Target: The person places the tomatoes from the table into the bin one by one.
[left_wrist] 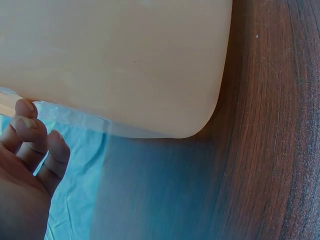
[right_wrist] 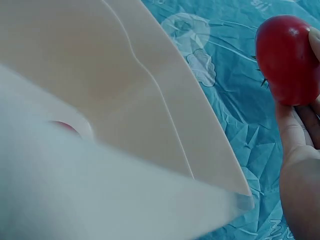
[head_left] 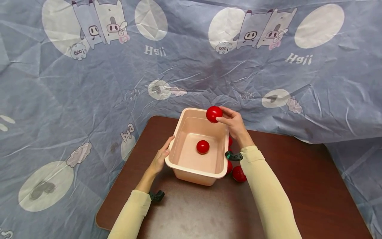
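A pale peach plastic bin (head_left: 198, 172) stands on the table with one red tomato (head_left: 203, 147) on its floor. My right hand (head_left: 234, 123) pinches another tomato (head_left: 214, 114) between thumb and fingers, above the bin's far right corner. In the right wrist view this tomato (right_wrist: 287, 60) is glossy, with small dark stem leaves on its left side. At the bin's left rim, my left hand (head_left: 160, 158) holds the edge. The left wrist view has its bent fingers (left_wrist: 57, 155) at the rim, beside the bin's outer wall (left_wrist: 135, 60).
More tomatoes (head_left: 239, 174) lie on the brown table (head_left: 298, 186) along the bin's right side, partly hidden by the bin and right forearm. A wrinkled blue printed cloth (head_left: 191, 66) hangs behind the table and at its left. Dark straps (head_left: 157, 196) circle both wrists.
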`<state>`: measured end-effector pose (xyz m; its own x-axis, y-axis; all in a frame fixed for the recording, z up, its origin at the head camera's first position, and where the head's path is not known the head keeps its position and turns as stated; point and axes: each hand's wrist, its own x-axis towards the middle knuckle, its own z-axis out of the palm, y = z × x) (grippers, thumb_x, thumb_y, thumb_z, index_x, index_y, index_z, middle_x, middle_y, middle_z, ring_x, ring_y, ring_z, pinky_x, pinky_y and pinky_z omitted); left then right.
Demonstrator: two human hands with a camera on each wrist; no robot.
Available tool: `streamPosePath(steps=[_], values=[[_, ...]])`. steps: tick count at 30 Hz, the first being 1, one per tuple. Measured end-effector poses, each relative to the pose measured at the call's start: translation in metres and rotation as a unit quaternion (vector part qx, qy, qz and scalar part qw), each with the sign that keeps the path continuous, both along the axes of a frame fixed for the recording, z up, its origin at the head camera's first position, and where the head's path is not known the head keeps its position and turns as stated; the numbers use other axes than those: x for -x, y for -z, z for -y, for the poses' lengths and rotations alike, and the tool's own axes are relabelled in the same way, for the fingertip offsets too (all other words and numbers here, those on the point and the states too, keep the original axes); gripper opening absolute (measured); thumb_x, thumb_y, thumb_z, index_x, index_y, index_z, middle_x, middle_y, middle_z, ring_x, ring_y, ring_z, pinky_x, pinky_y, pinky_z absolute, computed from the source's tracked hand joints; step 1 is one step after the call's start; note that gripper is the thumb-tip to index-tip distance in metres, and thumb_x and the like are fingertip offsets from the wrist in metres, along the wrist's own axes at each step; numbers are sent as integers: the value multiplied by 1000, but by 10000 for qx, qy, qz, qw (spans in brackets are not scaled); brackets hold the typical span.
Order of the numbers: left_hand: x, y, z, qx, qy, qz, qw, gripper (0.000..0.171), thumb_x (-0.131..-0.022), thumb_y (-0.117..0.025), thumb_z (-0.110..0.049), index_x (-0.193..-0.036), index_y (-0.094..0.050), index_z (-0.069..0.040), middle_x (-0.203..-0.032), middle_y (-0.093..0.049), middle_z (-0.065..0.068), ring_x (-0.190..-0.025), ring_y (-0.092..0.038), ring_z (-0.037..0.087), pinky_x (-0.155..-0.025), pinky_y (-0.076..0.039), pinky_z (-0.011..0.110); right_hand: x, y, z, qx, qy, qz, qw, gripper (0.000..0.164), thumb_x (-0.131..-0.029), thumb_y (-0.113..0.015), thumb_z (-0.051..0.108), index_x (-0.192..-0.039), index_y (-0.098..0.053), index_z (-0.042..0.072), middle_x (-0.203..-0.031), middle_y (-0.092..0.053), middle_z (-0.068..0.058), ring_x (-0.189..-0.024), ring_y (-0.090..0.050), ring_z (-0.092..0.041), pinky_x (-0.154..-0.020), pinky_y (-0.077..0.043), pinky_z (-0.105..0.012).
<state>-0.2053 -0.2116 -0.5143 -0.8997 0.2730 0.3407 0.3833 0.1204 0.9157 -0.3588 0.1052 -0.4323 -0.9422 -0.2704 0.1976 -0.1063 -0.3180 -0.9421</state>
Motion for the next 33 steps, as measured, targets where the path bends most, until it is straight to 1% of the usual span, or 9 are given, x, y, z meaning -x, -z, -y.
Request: streamPosePath(steps=[4, 7, 12, 18, 20, 25, 27, 33], values=[[0, -1, 0, 45, -51, -46, 10000, 58, -97, -30, -8, -154, -23, -2, -158, -27, 22, -138, -34, 38, -106, -32, 18, 2, -1, 4, -21, -28, -38, 10000, 58, -77, -70, -14, -133, -55, -5, -104, -73, 4, -97, -69, -9, -86, -53, -20], [1, -1, 0, 82, -59, -78, 9999, 58, -96, -29, -8, -153, -23, -1, -157, -28, 23, -137, -36, 38, -105, -32, 19, 3, -2, 7, -11, -84, -36, 10000, 57, -78, -70, -13, -132, -57, -4, -104, -73, 3, -97, -69, -10, -87, -52, -20], [2, -2, 0, 102, -21, -121, 9999, 58, -96, -29, -7, -153, -23, -1, -156, -29, 24, -135, -38, 41, -105, -33, 19, 2, -5, 11, -34, -89, -3, 10000, 58, -78, -69, -14, -133, -54, -6, -103, -73, 3, -97, -69, -9, -87, -52, -20], [1, 0, 0, 52, 2, -52, 10000, 58, -96, -30, -9, -153, -23, 0, -157, -28, 23, -136, -36, 39, -105, -31, 17, 1, -6, 12, -86, -56, 90, 9999, 60, -78, -68, -15, -135, -51, -7, -103, -73, 5, -98, -68, -8, -87, -52, -19], [1, 1, 0, 56, -10, -40, 10000, 58, -96, -30, -9, -153, -23, -1, -157, -29, 23, -136, -37, 39, -105, -32, 18, 0, -6, 12, 16, -88, 97, 9999, 61, -78, -68, -15, -136, -50, -8, -105, -73, 2, -99, -68, -8, -87, -52, -20], [1, 2, 0, 52, 19, -58, 10000, 58, -96, -30, -10, -154, -23, -2, -156, -29, 24, -134, -38, 41, -104, -34, 20, 0, -5, 11, 462, -321, -108, 9984, 64, -80, -68, -13, -138, -42, -16, -121, -68, -12, -110, -67, -16, -90, -52, -23], [1, 2, 0, 73, 27, -79, 9999, 58, -96, -30, -10, -154, -23, -1, -156, -29, 23, -135, -37, 41, -105, -33, 20, 0, -4, 9, 591, -392, -166, 9973, 64, -81, -68, -12, -138, -39, -18, -123, -67, -15, -112, -66, -19, -90, -52, -24], [-1, 0, 1, 160, -30, -24, 9999, 58, -97, -31, -11, -154, -23, -3, -157, -29, 21, -136, -38, 39, -105, -32, 18, 1, 0, 3, 615, -413, -137, 9972, 62, -82, -66, -13, -138, -39, -19, -120, -69, -12, -112, -66, -18, -91, -52, -24]])
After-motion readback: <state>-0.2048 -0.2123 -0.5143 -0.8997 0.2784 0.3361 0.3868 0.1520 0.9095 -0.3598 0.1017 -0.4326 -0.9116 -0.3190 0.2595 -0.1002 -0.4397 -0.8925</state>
